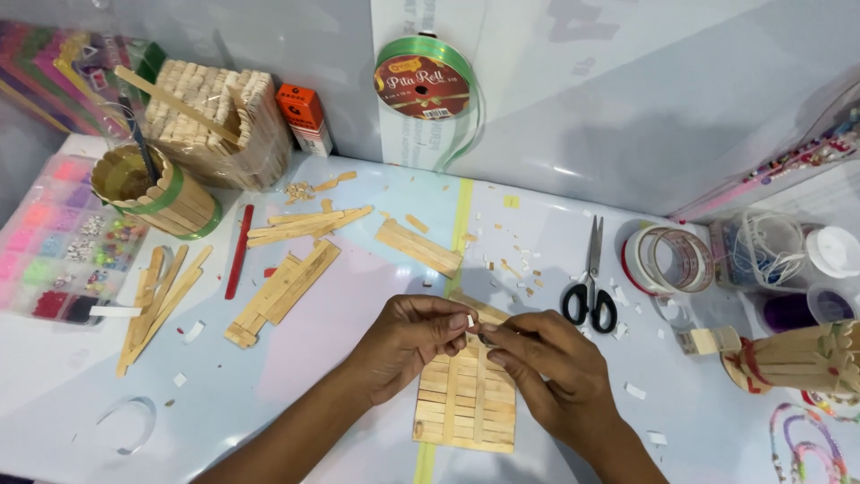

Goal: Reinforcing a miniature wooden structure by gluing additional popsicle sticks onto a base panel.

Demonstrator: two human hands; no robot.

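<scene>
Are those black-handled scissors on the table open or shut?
Shut: the scissors lie flat on the table, blades together in one narrow line.

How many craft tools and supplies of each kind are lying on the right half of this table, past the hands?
Scissors: 1
Tape rolls: 2, standing side by side
Clear lidded jars: 2
Stick-built holder: 1
Total: 6
Both hands, left and right, pinch a small white scrap over the stick panel.

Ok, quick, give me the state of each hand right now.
Left hand: fingers pinched shut on a small white scrap.
Right hand: fingertips pinched at the same spot, above the stick panel; what it holds cannot be told.
</scene>
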